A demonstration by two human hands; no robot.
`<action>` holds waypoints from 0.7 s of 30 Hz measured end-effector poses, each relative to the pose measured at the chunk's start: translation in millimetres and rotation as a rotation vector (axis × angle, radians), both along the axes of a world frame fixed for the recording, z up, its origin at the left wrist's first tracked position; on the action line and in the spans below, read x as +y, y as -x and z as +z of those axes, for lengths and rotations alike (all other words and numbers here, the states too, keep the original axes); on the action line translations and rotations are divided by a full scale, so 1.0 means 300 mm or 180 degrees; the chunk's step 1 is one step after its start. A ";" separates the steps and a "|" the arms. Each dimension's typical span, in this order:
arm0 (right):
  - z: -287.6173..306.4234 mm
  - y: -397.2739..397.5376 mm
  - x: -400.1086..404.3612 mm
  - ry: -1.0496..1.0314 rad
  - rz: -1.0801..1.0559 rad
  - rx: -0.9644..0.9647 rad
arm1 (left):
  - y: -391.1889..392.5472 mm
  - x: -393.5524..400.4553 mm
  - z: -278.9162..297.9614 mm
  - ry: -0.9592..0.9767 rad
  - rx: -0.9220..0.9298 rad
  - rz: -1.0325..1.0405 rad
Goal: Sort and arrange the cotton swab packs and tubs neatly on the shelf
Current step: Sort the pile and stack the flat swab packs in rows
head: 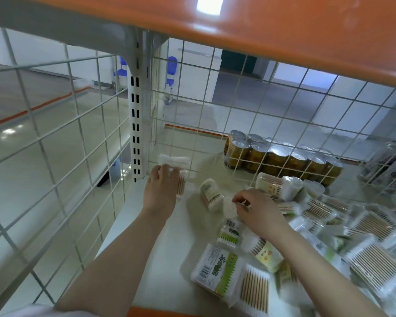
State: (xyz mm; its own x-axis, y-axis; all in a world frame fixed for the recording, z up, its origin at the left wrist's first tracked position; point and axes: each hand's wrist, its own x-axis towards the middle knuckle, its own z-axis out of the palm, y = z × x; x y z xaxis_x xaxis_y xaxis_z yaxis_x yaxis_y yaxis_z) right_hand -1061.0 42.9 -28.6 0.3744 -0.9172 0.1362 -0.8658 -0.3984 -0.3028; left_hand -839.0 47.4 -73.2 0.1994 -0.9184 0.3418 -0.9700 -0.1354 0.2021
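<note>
Now, left hand point(164, 185): mid-frame, fingers curled over a swab pack point(181, 184) at the shelf point(128, 216) corner.
Right hand point(255, 208): pinching the round tub point(212, 194) lying just left.
Loose packs point(329, 236): heaped lower right.

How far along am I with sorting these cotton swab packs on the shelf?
Barely started. One clear pack sits in the back left corner. Your left hand holds a second pack beside it; your right hand fingers a lying tub. The jumbled pile of packs at right remains unsorted.
</note>
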 end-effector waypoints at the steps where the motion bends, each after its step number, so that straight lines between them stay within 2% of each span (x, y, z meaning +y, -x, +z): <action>1: -0.001 -0.001 0.001 0.0000 -0.0015 0.0000 | 0.002 0.001 0.005 -0.0025 -0.0015 0.0009; 15: 0.003 0.000 0.031 0.0107 0.0023 0.0006 | -0.007 0.033 0.037 -0.0360 -0.0257 -0.0008; 21: 0.028 0.004 0.072 0.0193 0.0115 -0.0043 | 0.034 0.077 0.071 -0.0004 0.0076 -0.0093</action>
State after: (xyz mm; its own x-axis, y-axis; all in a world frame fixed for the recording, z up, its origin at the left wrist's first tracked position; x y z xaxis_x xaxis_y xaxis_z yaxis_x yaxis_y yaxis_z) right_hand -1062.1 64.6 -20.1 0.4050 -0.8930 0.1963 -0.8465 -0.4474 -0.2886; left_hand -849.3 70.5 -51.8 0.1807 -0.9243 0.3361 -0.9684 -0.1074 0.2251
